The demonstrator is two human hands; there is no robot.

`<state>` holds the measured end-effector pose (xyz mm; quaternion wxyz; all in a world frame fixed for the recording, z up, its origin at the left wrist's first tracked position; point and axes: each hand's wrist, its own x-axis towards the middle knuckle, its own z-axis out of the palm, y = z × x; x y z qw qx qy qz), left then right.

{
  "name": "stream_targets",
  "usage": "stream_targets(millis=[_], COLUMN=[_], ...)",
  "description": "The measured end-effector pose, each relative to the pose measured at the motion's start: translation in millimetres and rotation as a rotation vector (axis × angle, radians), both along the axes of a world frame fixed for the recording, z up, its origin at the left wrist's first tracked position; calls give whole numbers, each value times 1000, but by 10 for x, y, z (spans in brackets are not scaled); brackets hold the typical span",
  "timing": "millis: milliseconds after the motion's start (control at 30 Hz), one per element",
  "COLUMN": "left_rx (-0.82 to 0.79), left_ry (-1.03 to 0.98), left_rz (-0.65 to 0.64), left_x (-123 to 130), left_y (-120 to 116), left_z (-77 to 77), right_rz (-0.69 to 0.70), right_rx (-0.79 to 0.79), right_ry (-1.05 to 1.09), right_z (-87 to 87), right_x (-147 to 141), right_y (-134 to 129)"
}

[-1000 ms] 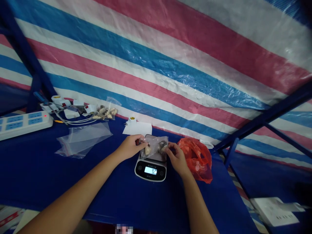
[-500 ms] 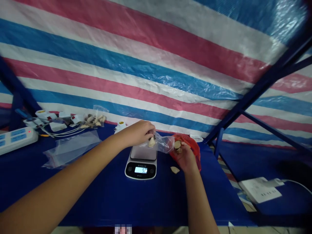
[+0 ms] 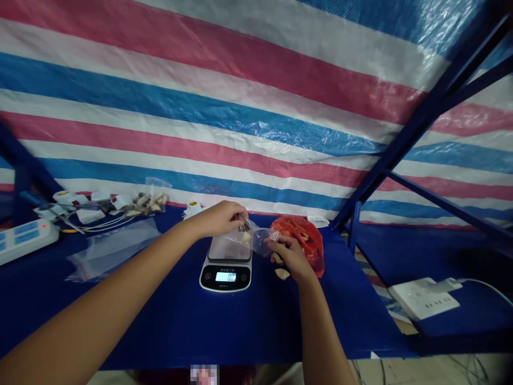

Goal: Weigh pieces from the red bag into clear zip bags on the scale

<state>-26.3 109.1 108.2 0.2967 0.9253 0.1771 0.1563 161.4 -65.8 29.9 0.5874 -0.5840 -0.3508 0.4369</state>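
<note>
A clear plastic bag (image 3: pixel 262 239) with pale dried slices in its left end hangs above the back of the kitchen scale (image 3: pixel 225 272). My left hand (image 3: pixel 229 218) pinches that bag's left part. The fingers of my right hand (image 3: pixel 292 255) are closed at the bag's right end, with a slice (image 3: pixel 277 258) below them. The scale's lit display reads 0.0. One loose slice (image 3: pixel 282 274) lies on the blue table under my right hand. Just behind that hand sits an open red plastic bag (image 3: pixel 306 238) with some slices inside.
At the left lie flat clear bags (image 3: pixel 116 243), a filled clear bag (image 3: pixel 150 202), white plugs with cables (image 3: pixel 90 208) and a power strip (image 3: pixel 28 238). Another power strip (image 3: pixel 425 299) is at the right, near blue metal bars (image 3: pixel 380 168).
My right hand has moved from the red bag to the clear bag's right end. The scale reading has gone from 9.2 to 0.0. The view has shifted slightly.
</note>
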Motion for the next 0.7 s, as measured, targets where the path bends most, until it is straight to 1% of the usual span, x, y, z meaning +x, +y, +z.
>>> stream_targets(millis=[100, 200, 267, 400, 500, 633, 700], left_rx=[-7, 8, -4, -25, -4, 41, 25], left_ry=[-10, 26, 39, 1, -7, 15, 44], left_rz=[-23, -36, -48, -39, -9, 32, 24], left_x=[32, 80, 118, 185, 222, 265, 285], left_y=[-32, -74, -99, -132, -149, -186, -210], left_z=[21, 51, 64, 102, 184, 312, 343], right_rz=[83, 225, 271, 235, 209, 287, 320], right_rx=[11, -4, -14, 7, 32, 70, 82], right_ry=[-52, 22, 81, 159, 232, 276, 277], right_z=[6, 5, 5, 24, 35, -13, -63], right_x=[-34, -44, -59, -100, -113, -106, -108], right_y=[-10, -42, -53, -43, -39, -36, -21])
